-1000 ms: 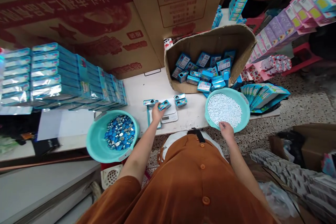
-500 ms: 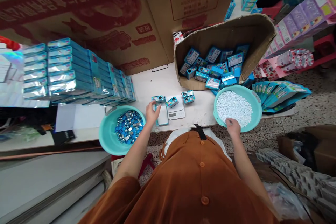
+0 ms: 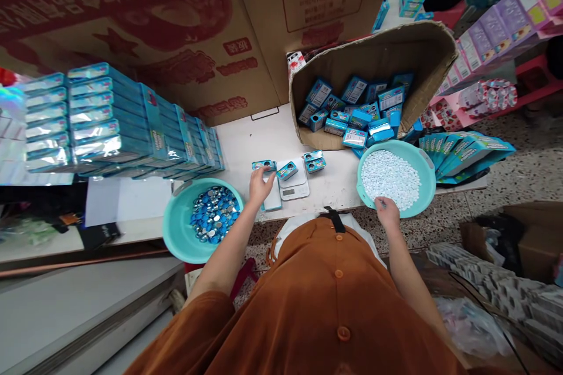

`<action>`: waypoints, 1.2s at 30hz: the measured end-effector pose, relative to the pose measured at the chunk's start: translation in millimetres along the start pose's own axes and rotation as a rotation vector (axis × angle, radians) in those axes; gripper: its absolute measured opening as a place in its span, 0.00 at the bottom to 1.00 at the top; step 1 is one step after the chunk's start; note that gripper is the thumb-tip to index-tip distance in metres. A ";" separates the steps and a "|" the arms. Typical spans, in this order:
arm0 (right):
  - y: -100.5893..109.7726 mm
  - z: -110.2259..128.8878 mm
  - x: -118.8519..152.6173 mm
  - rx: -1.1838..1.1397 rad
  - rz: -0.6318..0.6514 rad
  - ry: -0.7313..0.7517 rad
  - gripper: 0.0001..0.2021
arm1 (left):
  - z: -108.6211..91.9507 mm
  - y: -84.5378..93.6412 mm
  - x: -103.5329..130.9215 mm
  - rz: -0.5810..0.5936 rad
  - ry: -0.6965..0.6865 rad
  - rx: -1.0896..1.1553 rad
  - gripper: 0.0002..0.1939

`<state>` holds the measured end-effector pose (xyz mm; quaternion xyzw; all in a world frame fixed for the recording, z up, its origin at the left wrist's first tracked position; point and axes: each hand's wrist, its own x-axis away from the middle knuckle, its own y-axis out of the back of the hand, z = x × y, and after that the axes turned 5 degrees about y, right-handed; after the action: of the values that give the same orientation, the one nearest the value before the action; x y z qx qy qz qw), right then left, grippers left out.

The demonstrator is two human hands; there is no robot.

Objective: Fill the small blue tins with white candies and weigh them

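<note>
My left hand (image 3: 260, 187), thumb and fingers apart, reaches to the near edge of a small blue box (image 3: 260, 164) with a round dark hole. Whether the fingertips touch it I cannot tell. Just right of that hand, a similar blue box (image 3: 287, 170) sits tilted on a white digital scale (image 3: 300, 190). Two more blue boxes (image 3: 314, 163) stand beside the scale. My right hand (image 3: 389, 214) is closed at the near rim of a turquoise basin (image 3: 428, 187) of small white pellets (image 3: 391, 179). Something small and greyish shows between its fingers, too small to name.
At left stands a turquoise basin (image 3: 173, 228) of blue and silver discs. Behind it are stacked blue packs (image 3: 109, 123). A cut-open carton (image 3: 303, 135) holds several blue boxes. Large cardboard boxes (image 3: 176, 41) close off the back. Flattened blue cartons (image 3: 466, 155) lie at right.
My left hand has shifted slightly right and its fingers now overlap the near side of the blue box. My right hand stays at the basin rim. The view has shifted slightly.
</note>
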<state>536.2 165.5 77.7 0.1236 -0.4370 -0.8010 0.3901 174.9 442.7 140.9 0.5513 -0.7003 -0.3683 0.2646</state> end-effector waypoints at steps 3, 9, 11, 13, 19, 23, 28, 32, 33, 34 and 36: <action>0.8 -0.4 0.9 -0.005 0.003 -0.014 0.21 | -2.9 -2.5 -1.2 0.026 -0.003 0.005 0.14; -0.2 -9.3 0.3 0.014 0.023 -0.010 0.21 | -6.5 -5.7 -0.1 0.042 0.003 0.005 0.14; -1.8 -11.5 -3.6 0.030 0.028 -0.005 0.20 | -7.0 -5.9 1.6 0.036 0.000 0.006 0.14; -4.6 -11.4 -11.0 0.055 0.027 0.012 0.19 | -7.0 -5.8 4.3 0.035 -0.006 0.000 0.14; -22.0 1.6 -47.0 0.114 0.074 0.070 0.15 | -6.3 -4.3 18.2 0.060 -0.002 -0.027 0.14; -27.7 6.3 -65.0 0.110 0.137 0.038 0.11 | -7.8 -2.2 28.1 0.063 0.023 -0.035 0.13; -22.1 -0.3 -71.3 0.057 0.185 0.073 0.09 | -5.0 -3.3 38.5 0.053 0.056 -0.014 0.12; -16.9 -6.5 -71.9 -0.013 0.197 0.017 0.08 | -1.4 -5.1 47.0 0.056 0.081 0.003 0.11; -15.8 -6.8 -71.9 -0.023 0.198 -0.001 0.08 | -0.7 -5.3 48.9 0.059 0.088 0.007 0.11; -14.8 -6.5 -71.8 -0.028 0.197 -0.022 0.08 | -0.2 -5.4 50.6 0.063 0.095 0.014 0.11; -12.8 -3.9 -71.1 -0.030 0.191 -0.076 0.08 | 1.1 -5.4 52.9 0.073 0.103 0.029 0.12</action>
<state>578.9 219.3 55.1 0.0448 -0.4491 -0.7707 0.4498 163.8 391.1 134.1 0.5472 -0.7107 -0.3195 0.3056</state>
